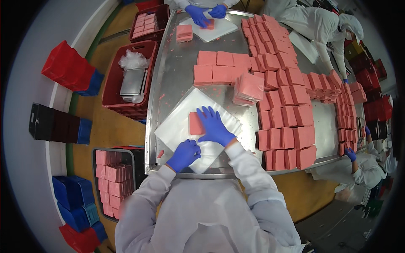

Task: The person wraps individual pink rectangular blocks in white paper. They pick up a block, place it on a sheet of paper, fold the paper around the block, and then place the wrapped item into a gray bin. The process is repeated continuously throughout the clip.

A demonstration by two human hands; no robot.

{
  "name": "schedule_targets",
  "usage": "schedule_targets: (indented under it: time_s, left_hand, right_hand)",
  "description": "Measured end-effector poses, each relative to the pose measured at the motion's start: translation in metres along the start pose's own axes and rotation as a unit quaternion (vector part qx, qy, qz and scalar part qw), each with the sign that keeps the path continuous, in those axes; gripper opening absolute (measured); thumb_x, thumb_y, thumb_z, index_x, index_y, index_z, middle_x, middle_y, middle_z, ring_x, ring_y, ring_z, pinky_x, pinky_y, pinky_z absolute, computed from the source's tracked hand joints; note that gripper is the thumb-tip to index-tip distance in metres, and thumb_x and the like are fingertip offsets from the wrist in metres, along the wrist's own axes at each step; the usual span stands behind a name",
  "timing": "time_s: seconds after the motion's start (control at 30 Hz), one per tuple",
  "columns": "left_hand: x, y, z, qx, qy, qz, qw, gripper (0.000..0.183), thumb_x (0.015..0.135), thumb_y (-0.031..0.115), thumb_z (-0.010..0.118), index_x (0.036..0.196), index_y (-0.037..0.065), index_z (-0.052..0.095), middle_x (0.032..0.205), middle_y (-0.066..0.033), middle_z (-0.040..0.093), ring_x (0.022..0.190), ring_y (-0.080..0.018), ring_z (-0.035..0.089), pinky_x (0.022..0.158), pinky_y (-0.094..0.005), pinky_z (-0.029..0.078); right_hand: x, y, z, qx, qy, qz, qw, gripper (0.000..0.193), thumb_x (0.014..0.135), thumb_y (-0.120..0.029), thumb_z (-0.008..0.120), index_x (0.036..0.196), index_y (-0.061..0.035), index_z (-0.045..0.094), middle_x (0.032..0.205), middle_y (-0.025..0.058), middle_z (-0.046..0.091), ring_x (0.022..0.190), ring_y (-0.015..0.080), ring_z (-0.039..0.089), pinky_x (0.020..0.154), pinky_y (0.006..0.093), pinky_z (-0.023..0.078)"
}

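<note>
In front of me a stack of white plastic sheets [177,122] lies askew on the steel table, with a flat pink square slab [195,124] on it that looks like pressed meat. My right hand [214,125], in a blue glove, rests over the slab's right side with its fingers stretched and spread. Lower down, my left hand [184,155], also blue-gloved, is curled closed over the sheets; whatever its fingertips may pinch is hidden. Just beyond my right hand stands a tall pile of pink slabs [249,88] with film between them. Flat rows of slabs [213,67] sit farther back.
Many stacked pink slabs [291,114] cover the table's [166,90] right side. A red crate [110,90] with a metal tray and a black crate [133,168] of slabs stand at left. A co-worker's gloved hands [198,16] work opposite; other people are at right.
</note>
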State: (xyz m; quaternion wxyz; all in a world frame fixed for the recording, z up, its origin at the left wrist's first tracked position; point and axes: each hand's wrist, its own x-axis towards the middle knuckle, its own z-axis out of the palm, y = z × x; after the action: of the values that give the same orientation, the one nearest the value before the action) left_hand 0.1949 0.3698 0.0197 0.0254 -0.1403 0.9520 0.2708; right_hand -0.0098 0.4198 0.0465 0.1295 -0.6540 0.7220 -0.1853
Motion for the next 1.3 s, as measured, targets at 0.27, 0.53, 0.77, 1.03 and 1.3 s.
schedule_targets:
  time_s: [0.27, 0.53, 0.77, 1.03, 1.3]
  left_hand:
    - [0.022, 0.011, -0.044, 0.006, 0.014, 0.077, 0.997, 0.041, 0.076, 0.038, 0.075, 0.100, 0.007, 0.062, 0.097, -0.0122, 0.063, 0.089, -0.0285, 0.062, 0.078, -0.0411, 0.047]
    - [0.144, -0.033, -0.021, 0.118, 0.306, -0.024, 0.944, 0.038, 0.080, 0.037, 0.065, 0.105, 0.008, 0.062, 0.101, -0.0113, 0.061, 0.095, -0.0296, 0.056, 0.081, -0.0431, 0.041]
    - [0.087, 0.017, -0.021, 0.049, 0.214, -0.117, 0.968, 0.034, 0.086, 0.033, 0.059, 0.107, 0.006, 0.060, 0.108, -0.0114, 0.060, 0.101, -0.0306, 0.053, 0.086, -0.0449, 0.039]
    - [0.075, 0.022, -0.015, 0.136, 0.246, -0.087, 0.956, 0.052, 0.087, 0.033, 0.058, 0.133, 0.010, 0.048, 0.127, -0.0119, 0.050, 0.121, -0.0310, 0.042, 0.098, -0.0480, 0.032]
    - [0.075, 0.015, -0.015, 0.072, 0.158, -0.124, 0.977, 0.058, 0.086, 0.034, 0.058, 0.136, 0.007, 0.045, 0.131, -0.0139, 0.046, 0.125, -0.0338, 0.039, 0.100, -0.0480, 0.031]
  right_hand:
    - [-0.065, 0.002, -0.010, 0.493, 0.049, 0.183, 0.849, 0.026, 0.083, -0.020, 0.070, 0.102, -0.0016, 0.070, 0.095, 0.0077, 0.070, 0.091, 0.0143, 0.065, 0.083, 0.0290, 0.049]
    - [0.083, 0.030, -0.001, 0.475, 0.012, 0.203, 0.856, 0.066, 0.089, -0.040, 0.063, 0.135, 0.0043, 0.045, 0.127, 0.0190, 0.057, 0.112, 0.0251, 0.057, 0.098, 0.0317, 0.043]
    - [0.052, 0.032, 0.009, 0.377, 0.009, 0.171, 0.910, 0.059, 0.090, -0.037, 0.059, 0.138, -0.0044, 0.046, 0.124, 0.0234, 0.058, 0.110, 0.0353, 0.059, 0.093, 0.0373, 0.047]
    - [-0.099, 0.031, 0.077, 0.226, 0.214, 0.165, 0.936, 0.043, 0.078, -0.005, 0.058, 0.121, -0.0029, 0.060, 0.103, 0.0194, 0.062, 0.096, 0.0326, 0.060, 0.087, 0.0400, 0.048]
    - [-0.084, 0.007, 0.022, 0.203, -0.036, 0.199, 0.958, 0.057, 0.076, -0.018, 0.067, 0.132, -0.0208, 0.056, 0.101, 0.0175, 0.057, 0.095, 0.0338, 0.059, 0.081, 0.0438, 0.049]
